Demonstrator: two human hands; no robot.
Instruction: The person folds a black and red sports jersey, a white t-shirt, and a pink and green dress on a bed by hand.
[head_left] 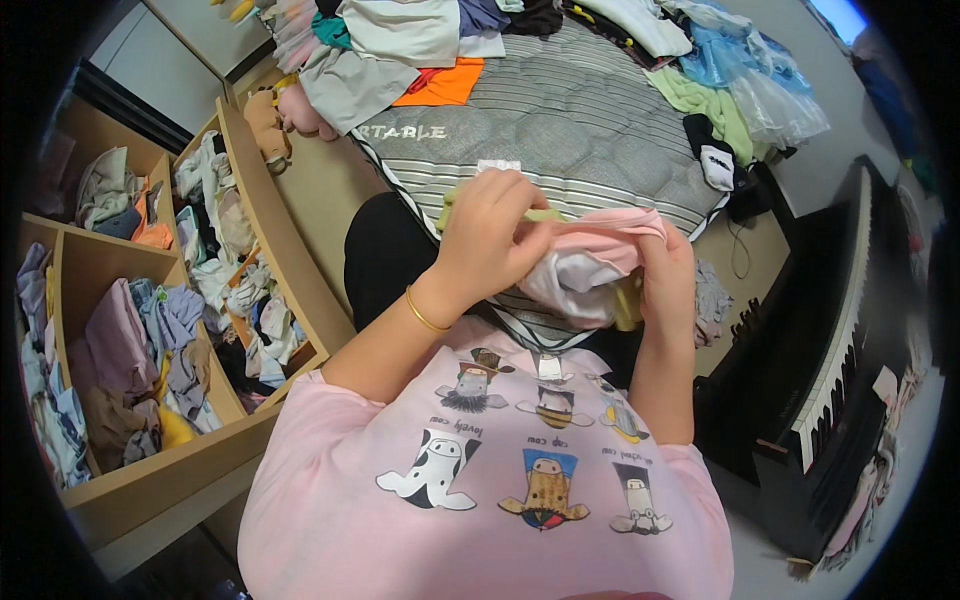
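Observation:
A small pink and white piece of clothing (600,262) is stretched between my two hands, above the near edge of the mattress. My left hand (494,228) pinches its left end, fingers bent together. At the other end, my right hand (667,272) grips the pink edge between thumb and fingers. The white part hangs down in folds between them, so its exact kind cannot be made out. Some yellow-green cloth (628,305) shows under it near my right hand, and more of that colour peeks out behind my left hand.
The grey quilted mattress (560,110) carries piled clothes along its far side and clear plastic bags (765,90) at the right. Left of me, a wooden drawer (290,250) stands pulled out, its compartments full of clothes. A black piano (800,370) stands close on my right.

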